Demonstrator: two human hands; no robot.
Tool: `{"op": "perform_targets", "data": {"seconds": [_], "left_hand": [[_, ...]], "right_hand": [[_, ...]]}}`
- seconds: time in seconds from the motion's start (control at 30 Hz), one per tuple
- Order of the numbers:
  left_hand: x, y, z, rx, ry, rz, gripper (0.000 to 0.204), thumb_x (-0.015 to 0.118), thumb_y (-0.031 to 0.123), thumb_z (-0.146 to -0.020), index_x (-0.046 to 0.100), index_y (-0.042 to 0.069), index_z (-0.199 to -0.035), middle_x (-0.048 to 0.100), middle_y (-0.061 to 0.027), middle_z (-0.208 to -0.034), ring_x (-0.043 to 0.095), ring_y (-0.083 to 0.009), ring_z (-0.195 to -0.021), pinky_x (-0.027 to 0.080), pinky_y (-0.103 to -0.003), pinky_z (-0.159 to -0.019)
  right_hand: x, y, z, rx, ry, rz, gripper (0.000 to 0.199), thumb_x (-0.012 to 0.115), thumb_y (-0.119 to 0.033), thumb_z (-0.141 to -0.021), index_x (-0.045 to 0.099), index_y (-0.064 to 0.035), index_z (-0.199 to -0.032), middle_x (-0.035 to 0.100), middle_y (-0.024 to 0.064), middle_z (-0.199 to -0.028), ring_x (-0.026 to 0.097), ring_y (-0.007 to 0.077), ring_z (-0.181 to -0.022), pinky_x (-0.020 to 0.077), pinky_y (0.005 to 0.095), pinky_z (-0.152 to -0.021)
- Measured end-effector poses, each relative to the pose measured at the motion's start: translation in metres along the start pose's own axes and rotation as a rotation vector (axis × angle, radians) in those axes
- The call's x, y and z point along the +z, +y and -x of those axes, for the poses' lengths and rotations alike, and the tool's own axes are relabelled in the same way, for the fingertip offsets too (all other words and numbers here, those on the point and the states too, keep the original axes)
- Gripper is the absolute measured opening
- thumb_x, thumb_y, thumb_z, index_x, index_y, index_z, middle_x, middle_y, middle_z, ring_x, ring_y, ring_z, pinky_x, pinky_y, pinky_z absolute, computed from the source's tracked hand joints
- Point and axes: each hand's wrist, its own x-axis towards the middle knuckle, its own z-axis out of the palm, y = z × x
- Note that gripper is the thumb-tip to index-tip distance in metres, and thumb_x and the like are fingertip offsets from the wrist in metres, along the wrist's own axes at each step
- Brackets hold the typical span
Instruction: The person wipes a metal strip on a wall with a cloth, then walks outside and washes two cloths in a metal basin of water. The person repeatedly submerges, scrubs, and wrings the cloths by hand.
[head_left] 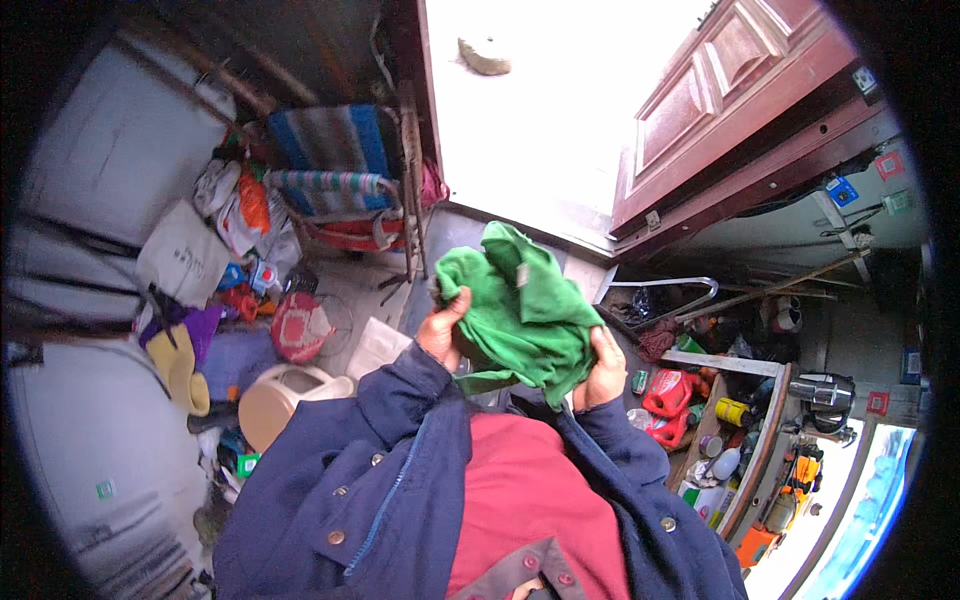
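Green cloth (pixel 520 305) soft, matt, creased; door (pixel 735 95) glossy reddish wood; jug (pixel 672 393) red plastic.

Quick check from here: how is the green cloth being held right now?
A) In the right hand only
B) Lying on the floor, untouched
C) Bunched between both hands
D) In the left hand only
C: the green cloth is bunched up in front of the chest, with the left hand gripping its left side and the right hand gripping its lower right edge.
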Motion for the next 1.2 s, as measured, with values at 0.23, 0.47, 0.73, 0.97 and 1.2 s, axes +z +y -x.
{"op": "perform_targets", "data": {"seconds": [0.23,0.47,0.73,0.97,1.2], "left_hand": [[0.024,0.050,-0.126,0.091,0.033,0.179,0.045,0.066,0.028,-0.098,0.057,0.009,-0.138,0.062,-0.0101,-0.137,0.057,-0.0318,-0.127,0.042,-0.050,-0.111],[0.089,0.098,-0.277,0.213,0.056,0.220,0.041,0.063,0.021,-0.096,0.060,0.009,-0.135,0.063,-0.0088,-0.137,0.056,-0.0321,-0.129,0.038,-0.050,-0.114],[0.180,0.132,-0.407,0.224,0.060,0.205,0.045,0.065,0.024,-0.097,0.058,0.007,-0.137,0.063,-0.0110,-0.136,0.057,-0.0324,-0.127,0.041,-0.051,-0.113],[0.246,0.128,-0.517,-0.116,-0.112,0.071,0.052,0.063,0.033,-0.099,0.052,0.004,-0.141,0.061,-0.0155,-0.137,0.059,-0.0337,-0.124,0.044,-0.051,-0.110],[0.287,0.133,-0.674,-0.365,-0.375,-0.118,0.059,0.063,0.040,-0.101,0.048,0.006,-0.146,0.060,-0.0107,-0.137,0.058,-0.0245,-0.127,0.045,-0.042,-0.109]], "right_hand": [[-0.009,-0.018,-0.131,0.043,0.219,-0.135,0.031,0.047,-0.016,-0.106,0.057,0.0002,-0.131,0.066,0.0139,-0.126,0.065,0.0291,-0.114,0.0498,0.0456,-0.103],[0.003,-0.047,-0.297,0.094,0.145,-0.014,0.033,0.050,-0.015,-0.101,0.056,0.0000,-0.129,0.067,0.0145,-0.123,0.066,0.0276,-0.113,0.0505,0.0446,-0.102],[0.028,-0.125,-0.443,-0.118,0.227,0.390,0.052,0.061,-0.002,-0.091,0.046,-0.0029,-0.141,0.058,0.0125,-0.131,0.059,0.0210,-0.116,0.0497,0.0366,-0.098],[0.080,-0.174,-0.513,-0.411,-0.193,1.000,0.067,0.076,-0.023,-0.085,0.052,0.0022,-0.142,0.057,0.0197,-0.140,0.053,0.0313,-0.133,0.0410,0.0407,-0.111],[0.111,-0.184,-0.632,-0.255,-0.115,1.058,0.074,0.083,-0.021,-0.078,0.047,0.0020,-0.138,0.069,0.0229,-0.116,0.069,0.0335,-0.107,0.0534,0.0406,-0.091]]}}
